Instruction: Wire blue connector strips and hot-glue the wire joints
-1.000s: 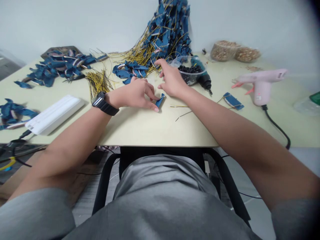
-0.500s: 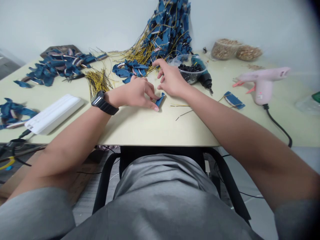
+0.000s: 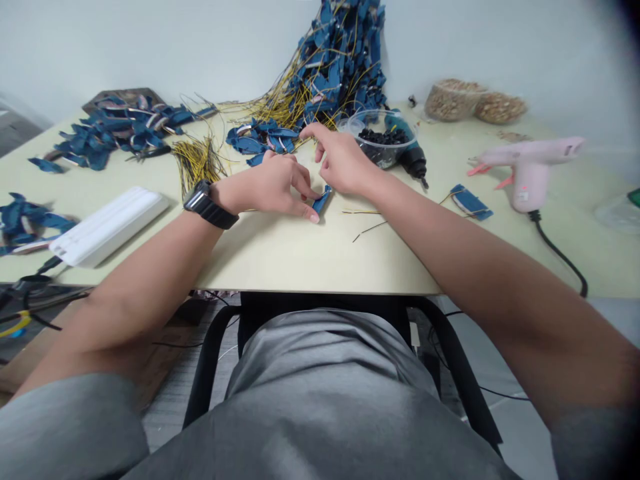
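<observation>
My left hand rests on the table, closed around one end of a small blue strip with a pale edge, held between thumb and fingers. Just to the right and a little farther back is my right hand. Its index finger stretches toward the loose blue pieces, while the other fingers are bent and apart; I see nothing in them. Thin yellow and black wires lie by my right forearm. Beyond that forearm lies another blue piece with wires along it.
A tall heap of blue pieces with wires stands against the wall. Around the hands are a wire bundle, a white power block, a clear tub of black bits, an electric driver and a pink glue gun.
The fingers of my right hand have drawn slightly left, and the index finger reaches lower. My left hand keeps its hold on the blue strip. The view has shifted a little.
</observation>
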